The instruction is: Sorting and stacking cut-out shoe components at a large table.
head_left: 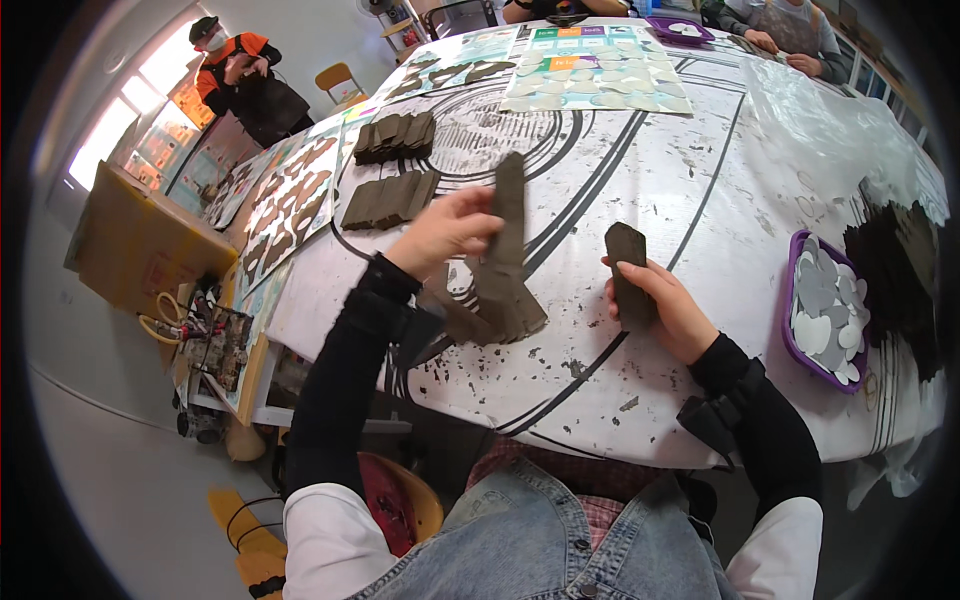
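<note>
1. Closest to the camera is the denim garment (450,560) you wear, with white sleeves (340,540) and black cuffs over your forearms.
2. Your right hand (655,297) is pressed around a dark flat piece (627,265), pinching it with the thumb across its face; you hold it upright near the table's front edge, and its top end is cut to an angled point.
3. Your left hand (450,232) has its fingertips at the left edge of an upright dark strip (511,205). The hand is blurred, so I cannot tell whether your fingers pinch that strip or merely touch it.
4. Just below your left hand, a fanned pile of dark pieces (508,305) lies on the white, black-lined table (650,190); the strip's lower end overlaps the pile.
5. Beyond that hand you have two neat rows of the same dark material, a nearer row (390,200) and a farther row (395,137).
6. To your right stands a purple tray (812,367) of white and grey rounded pieces (825,310), with a dark bundle (900,280) just beside it and clear plastic (820,120) behind.
7. Across the table, pale ovals (595,90) lie in rows on printed sheets.
</note>
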### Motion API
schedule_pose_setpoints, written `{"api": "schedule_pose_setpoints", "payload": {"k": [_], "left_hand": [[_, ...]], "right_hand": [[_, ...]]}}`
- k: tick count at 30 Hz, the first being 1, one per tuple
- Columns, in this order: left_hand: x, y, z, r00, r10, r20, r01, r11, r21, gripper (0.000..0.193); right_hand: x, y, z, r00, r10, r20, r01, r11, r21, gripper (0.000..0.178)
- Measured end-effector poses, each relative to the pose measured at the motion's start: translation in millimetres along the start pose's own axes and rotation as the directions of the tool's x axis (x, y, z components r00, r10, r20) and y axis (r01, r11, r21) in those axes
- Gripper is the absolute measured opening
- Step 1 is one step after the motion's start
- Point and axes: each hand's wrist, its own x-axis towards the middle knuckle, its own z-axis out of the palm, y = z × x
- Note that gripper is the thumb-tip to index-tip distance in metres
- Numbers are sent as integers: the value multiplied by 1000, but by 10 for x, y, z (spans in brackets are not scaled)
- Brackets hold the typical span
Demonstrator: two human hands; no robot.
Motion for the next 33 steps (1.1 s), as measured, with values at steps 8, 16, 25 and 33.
{"api": "schedule_pose_setpoints", "payload": {"k": [8,16,25,33], "left_hand": [[29,-256,1114,962,164,216,-116,969,-217,38],[-28,-295,1170,916,397,65,-402,911,89,37],[394,-489,-237,937,142,-319,207,512,834,60],[678,-727,-334,976,131,-171,19,738,675,69]], "right_hand": [[-1,12,58,992,-65,107,42,978,202,54],[-45,29,32,994,-104,13,105,990,-91,52],[-33,19,65,997,-49,-67,45,997,-54,41],[-28,15,47,996,-37,-78,34,999,-42,40]]}}
